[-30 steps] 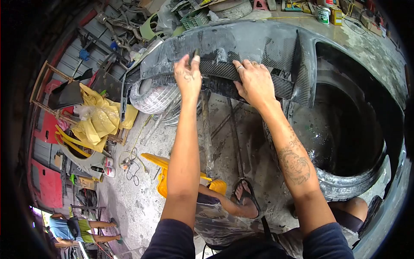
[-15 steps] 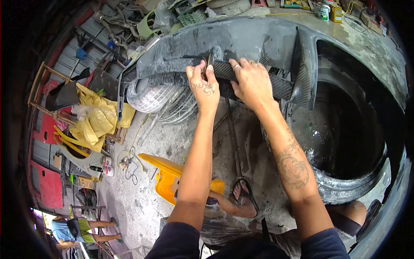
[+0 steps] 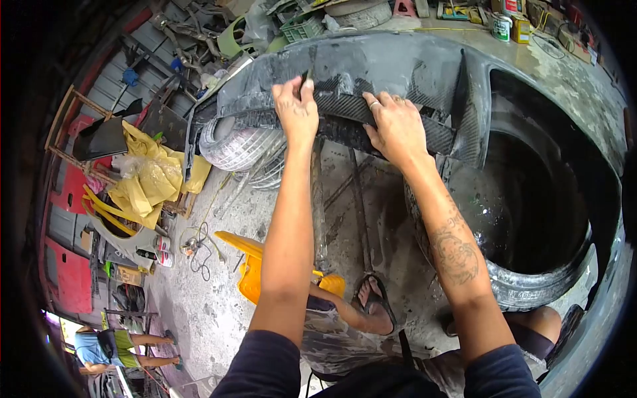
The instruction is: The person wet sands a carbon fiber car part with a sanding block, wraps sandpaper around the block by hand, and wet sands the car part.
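Observation:
In front of me lies a grey, dusty car bumper with a carbon-fibre weave showing in patches. My left hand is closed in a pinch on a thin dark piece, at the slotted lower part of the bumper. What kind of piece it is, I cannot make out. Farther right, my right hand grips the bumper's edge, fingers on top and thumb below. A ring shows on one of its fingers.
Tyres lie under the bumper's left part, and another large tyre lies at right. A yellow plastic stool is on the floor below. Yellow paper is heaped at left. Another person stands at lower left.
My left hand has moved left along the bumper with the thin dark piece. My right hand keeps its hold on the edge, shifted slightly right in view.

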`<action>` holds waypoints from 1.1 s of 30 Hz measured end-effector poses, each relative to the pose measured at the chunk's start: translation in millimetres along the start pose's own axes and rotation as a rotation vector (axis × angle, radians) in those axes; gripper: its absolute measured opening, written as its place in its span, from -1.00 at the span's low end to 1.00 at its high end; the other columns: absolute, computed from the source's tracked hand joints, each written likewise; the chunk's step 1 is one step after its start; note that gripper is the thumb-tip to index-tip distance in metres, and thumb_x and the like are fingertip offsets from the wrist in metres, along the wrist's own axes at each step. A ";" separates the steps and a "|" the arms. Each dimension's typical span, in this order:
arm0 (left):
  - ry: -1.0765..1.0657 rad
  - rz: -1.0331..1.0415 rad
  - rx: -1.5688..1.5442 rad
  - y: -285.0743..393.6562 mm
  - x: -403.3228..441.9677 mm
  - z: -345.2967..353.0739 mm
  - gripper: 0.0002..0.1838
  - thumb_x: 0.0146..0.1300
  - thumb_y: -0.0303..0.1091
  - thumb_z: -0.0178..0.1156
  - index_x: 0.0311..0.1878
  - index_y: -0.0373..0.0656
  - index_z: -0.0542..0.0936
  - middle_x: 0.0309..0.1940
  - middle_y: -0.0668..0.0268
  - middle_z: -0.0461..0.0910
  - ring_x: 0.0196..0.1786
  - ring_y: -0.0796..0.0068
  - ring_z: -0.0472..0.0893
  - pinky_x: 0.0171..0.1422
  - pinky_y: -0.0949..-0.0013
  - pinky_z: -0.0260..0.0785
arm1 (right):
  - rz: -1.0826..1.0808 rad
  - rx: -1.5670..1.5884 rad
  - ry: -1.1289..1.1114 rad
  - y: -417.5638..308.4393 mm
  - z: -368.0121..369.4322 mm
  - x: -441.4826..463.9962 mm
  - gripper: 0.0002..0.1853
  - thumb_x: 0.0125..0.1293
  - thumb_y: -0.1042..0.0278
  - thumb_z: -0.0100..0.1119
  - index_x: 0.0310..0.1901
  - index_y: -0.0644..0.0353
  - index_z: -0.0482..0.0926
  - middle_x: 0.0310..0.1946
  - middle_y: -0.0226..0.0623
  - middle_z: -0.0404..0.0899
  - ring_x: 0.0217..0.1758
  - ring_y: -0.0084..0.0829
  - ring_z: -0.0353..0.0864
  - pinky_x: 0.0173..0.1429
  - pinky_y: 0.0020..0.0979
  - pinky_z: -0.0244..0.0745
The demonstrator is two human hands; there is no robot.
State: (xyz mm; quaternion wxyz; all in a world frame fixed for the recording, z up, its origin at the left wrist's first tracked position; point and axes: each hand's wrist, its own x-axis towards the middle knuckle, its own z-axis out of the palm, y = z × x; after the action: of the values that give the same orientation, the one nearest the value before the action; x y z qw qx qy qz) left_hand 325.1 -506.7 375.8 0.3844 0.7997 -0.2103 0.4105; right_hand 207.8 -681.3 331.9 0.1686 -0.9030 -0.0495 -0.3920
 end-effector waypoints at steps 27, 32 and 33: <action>-0.649 0.378 0.338 -2.2 45.0 -8.1 -0.73 0.34 -0.32 0.29 -0.12 -0.38 0.72 -0.24 -0.01 0.59 -0.14 0.02 0.65 0.02 0.09 0.50 | 0.049 0.013 -0.050 -4.2 7.4 -4.8 -0.40 0.17 0.29 0.40 0.28 0.18 0.56 0.01 -0.23 0.61 0.09 -0.22 0.64 0.24 -0.19 0.49; -0.725 0.272 0.291 19.3 40.1 -16.9 -0.75 0.32 -0.34 0.29 -0.14 -0.40 0.71 -0.22 -0.03 0.58 -0.14 -0.01 0.65 0.00 0.12 0.50 | 0.038 0.042 0.007 -3.1 4.1 -3.3 -0.55 0.18 0.45 0.27 0.16 0.26 0.63 -0.02 -0.18 0.67 0.10 -0.22 0.68 0.27 -0.19 0.52; -0.687 0.328 0.325 15.9 41.8 -11.9 -0.76 0.31 -0.35 0.30 -0.15 -0.39 0.71 -0.24 -0.01 0.57 -0.15 0.00 0.65 -0.01 0.13 0.50 | 0.044 0.039 0.028 -4.1 6.2 -1.1 -0.50 0.10 0.43 0.38 0.14 0.26 0.63 -0.02 -0.20 0.67 0.10 -0.22 0.68 0.27 -0.20 0.52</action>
State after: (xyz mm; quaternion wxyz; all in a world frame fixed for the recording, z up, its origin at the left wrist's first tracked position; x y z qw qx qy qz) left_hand 332.8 -508.0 421.3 0.0898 0.8964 -0.3835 0.2033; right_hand 210.4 -675.3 328.3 0.1954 -0.8949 -0.0346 -0.3998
